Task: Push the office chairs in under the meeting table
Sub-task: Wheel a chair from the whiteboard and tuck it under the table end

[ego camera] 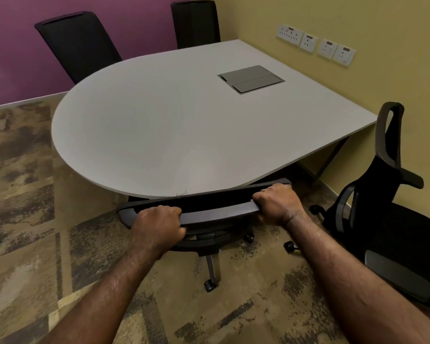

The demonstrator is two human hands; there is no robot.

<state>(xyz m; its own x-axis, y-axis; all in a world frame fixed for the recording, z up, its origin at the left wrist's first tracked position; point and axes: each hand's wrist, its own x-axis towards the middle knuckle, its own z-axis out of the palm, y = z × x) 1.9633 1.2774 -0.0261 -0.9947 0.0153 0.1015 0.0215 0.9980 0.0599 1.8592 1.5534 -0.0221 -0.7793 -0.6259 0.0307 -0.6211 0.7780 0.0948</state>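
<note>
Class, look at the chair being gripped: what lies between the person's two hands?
In the head view, only a bare stretch of the chair's top rail lies between the left hand and right hand; both grip it.

Directly ahead of both hands, the table (pixel 184 125) edge sits just beyond the gripped chair back (pixel 216 209), leaving only a thin gap there. To the right of the right hand (pixel 276 202), a second chair (pixel 392 219) stands turned away from the table, blocking that side. Left of the left hand (pixel 157 224), open carpet (pixel 23 194) offers free passage.
</note>
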